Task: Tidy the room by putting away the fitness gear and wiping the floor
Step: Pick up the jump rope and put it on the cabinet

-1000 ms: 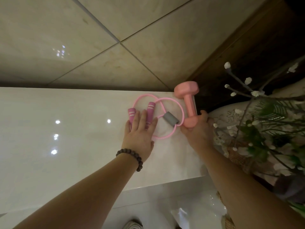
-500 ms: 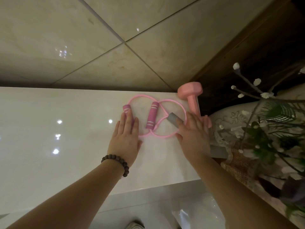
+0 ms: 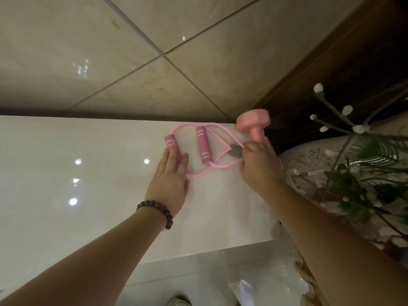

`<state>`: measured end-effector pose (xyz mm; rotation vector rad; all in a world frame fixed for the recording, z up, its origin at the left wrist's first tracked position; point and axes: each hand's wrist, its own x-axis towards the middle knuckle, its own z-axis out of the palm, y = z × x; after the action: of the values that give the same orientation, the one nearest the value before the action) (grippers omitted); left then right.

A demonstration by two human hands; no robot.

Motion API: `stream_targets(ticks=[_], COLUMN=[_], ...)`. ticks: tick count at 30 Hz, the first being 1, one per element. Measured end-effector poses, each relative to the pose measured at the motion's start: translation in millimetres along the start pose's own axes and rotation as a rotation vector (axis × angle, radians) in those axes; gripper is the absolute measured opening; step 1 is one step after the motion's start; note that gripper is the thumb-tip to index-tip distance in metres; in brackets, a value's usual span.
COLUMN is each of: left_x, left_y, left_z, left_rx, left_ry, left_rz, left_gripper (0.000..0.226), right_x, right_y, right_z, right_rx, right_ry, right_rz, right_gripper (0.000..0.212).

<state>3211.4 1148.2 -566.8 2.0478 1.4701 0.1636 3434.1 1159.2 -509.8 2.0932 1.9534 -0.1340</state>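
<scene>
A pink figure-eight resistance band (image 3: 217, 166) lies on a glossy white countertop (image 3: 88, 173), near its far right corner. It has two darker pink foam handles (image 3: 204, 144) and a grey centre sleeve (image 3: 235, 150). My left hand (image 3: 170, 180) lies flat, fingers straight, resting on the left handle (image 3: 172, 145). My right hand (image 3: 260, 166) pinches the band at the grey sleeve. A pink dumbbell (image 3: 254, 123) stands at the counter's right edge, just behind my right hand, its lower end hidden.
A tiled wall (image 3: 154, 51) rises behind the counter. Dark wood panelling (image 3: 331, 74) is at the upper right. A plant with green leaves and white buds (image 3: 362, 173) crowds the right side beside a patterned pale vase. White floor and a shoe tip (image 3: 178, 301) show below.
My left hand has slid left and back, spreading the two handles apart. My right hand left the dumbbell, moved onto the band and now pinches the grey sleeve.
</scene>
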Motion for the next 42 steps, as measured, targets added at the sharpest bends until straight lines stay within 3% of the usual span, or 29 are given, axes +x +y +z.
stream_targets(ticks=[4,7,9,18,21,28,34,40,42], left_x=[5.4,14.7,21.0,2.3,-4.0,-1.6,0.5,-13.7,-20.9], left_y=[0.4,6.4,11.1,6.2,5.3,8.6,17.4,24.6,25.7], left_z=[0.7,-2.1,-3.1,-3.4,-2.2,-1.6,-9.8,-29.6,-42.4], left_rx=[-0.024,-0.045,-0.040,-0.053,-0.061,0.007,0.021,0.098,0.117], left_ry=[-0.040,-0.070,-0.075,-0.055,-0.045,-0.092,-0.162,-0.205,-0.210], left_rz=[0.061,0.112,0.139,0.106,0.107,0.109,0.107,0.065,0.049], left_gripper=[0.061,0.058,0.057,0.058,0.060,0.063,0.069,0.073,0.074], right_x=[-6.9,-19.3,-23.6,-48.4,-60.3,-58.6,-56.8,-65.9,-75.3], right_y=[9.5,24.3,29.8,8.3,-1.2,-6.6,-5.0,1.9,-3.0], right_z=[0.3,8.8,16.7,22.8,12.9,-9.0,-8.9,-2.2,-7.9], right_rx=[0.084,0.271,0.420,0.636,0.644,0.656,0.647,0.510,0.445], right_ry=[0.095,0.124,0.075,0.240,0.314,0.119,0.045,-0.036,-0.037], right_rz=[-0.027,0.180,0.290,0.441,0.424,0.477,0.507,0.507,0.480], right_gripper=[0.056,0.083,0.090,0.086,0.068,0.055,0.064,0.095,0.092])
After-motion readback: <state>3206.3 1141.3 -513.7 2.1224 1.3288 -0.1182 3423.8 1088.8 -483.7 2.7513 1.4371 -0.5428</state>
